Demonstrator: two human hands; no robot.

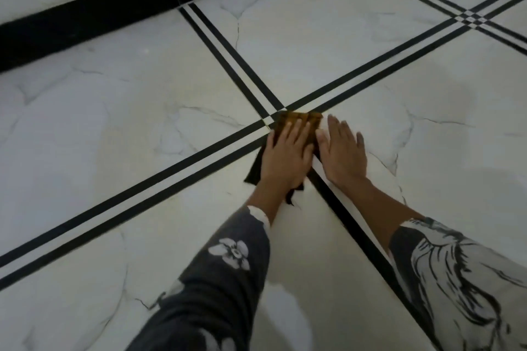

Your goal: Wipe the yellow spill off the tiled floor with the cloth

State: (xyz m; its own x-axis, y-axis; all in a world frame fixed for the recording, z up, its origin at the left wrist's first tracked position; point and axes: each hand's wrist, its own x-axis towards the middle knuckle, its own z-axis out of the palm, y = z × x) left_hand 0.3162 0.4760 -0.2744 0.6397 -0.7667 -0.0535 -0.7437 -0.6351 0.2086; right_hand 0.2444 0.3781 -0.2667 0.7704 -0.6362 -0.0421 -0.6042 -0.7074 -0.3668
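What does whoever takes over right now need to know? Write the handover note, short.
Left hand: flat, fingers straight, pressing the cloth onto the floor where the black lines cross.
Right hand: flat on bare tile beside the cloth, holding nothing.
Cloth: far edge stained yellow-brown.
Done: some spill is soaked into the cloth.
Left: a thin yellow streak of spill shows at the cloth's left edge; anything under the cloth is hidden.

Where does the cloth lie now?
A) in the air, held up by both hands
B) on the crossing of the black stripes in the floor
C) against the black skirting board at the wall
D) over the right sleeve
B: the cloth lies flat on the floor under the left hand, where the black stripes cross.
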